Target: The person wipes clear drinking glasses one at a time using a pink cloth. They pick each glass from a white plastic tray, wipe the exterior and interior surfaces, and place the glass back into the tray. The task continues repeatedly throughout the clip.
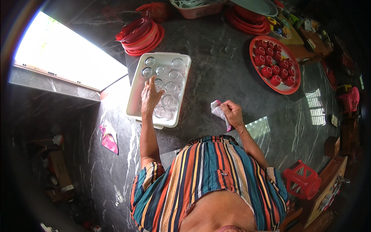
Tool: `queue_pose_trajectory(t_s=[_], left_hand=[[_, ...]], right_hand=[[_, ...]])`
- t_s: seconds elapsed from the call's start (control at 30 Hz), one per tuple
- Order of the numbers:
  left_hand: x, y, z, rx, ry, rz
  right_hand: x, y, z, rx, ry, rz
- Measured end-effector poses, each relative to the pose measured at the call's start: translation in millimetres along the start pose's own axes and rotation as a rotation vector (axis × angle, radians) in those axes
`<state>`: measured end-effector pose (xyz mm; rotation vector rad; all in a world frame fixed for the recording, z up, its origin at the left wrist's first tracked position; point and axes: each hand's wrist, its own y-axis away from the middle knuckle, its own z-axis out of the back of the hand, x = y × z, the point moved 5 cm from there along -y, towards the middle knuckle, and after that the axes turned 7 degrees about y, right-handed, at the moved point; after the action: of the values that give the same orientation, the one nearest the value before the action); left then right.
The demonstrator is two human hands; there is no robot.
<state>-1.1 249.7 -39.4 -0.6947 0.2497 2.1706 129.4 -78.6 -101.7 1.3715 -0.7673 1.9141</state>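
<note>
A white plastic tray lies on the dark marble-patterned surface at left, with several clear drinking glasses in it. Over its middle is my left hand, fingers spread around or just above a clear glass; whether they touch it I cannot tell. My right hand is closed on a white and pink cloth, in front of my body. At the right, several small red cups sit on a round red-rimmed tray. Two clear glasses stand beyond, between the trays.
Stacked red plastic plates stand behind the white tray. At the back are a pink basket and more red dishes. A pink cloth lies at left, and a red plastic stool is at lower right.
</note>
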Motion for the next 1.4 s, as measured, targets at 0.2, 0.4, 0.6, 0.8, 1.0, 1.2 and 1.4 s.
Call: queue_pose_trajectory(t_s=[0.2, 0.4, 0.6, 0.8, 1.0, 1.2, 1.4], left_hand=[[-2, 7, 7, 0.016, -0.014, -0.015], [-45, 4, 36, -0.177, -0.068, -0.092], [-141, -32, 7, -0.021, -0.100, -0.284], [-159, -104, -54, -0.096, -0.104, -0.447], [-150, -137, -82, -0.229, -0.376, -0.465], [-125, -168, -92, -0.039, -0.285, -0.341], [-136, -155, -82, -0.036, -0.178, -0.387]], right_hand=[[5, 0, -1, 0.000, -0.016, -0.002], [-18, -2, 4, 0.040, -0.140, -0.064], [-15, -3, 16, -0.048, -0.537, -0.201], [-12, 1, 15, -0.096, -0.569, -0.242], [-9, 2, 7, -0.029, -0.564, -0.215], [-10, -1, 1, 0.009, -0.495, -0.136], [-9, 1, 3, 0.013, -0.558, -0.172]])
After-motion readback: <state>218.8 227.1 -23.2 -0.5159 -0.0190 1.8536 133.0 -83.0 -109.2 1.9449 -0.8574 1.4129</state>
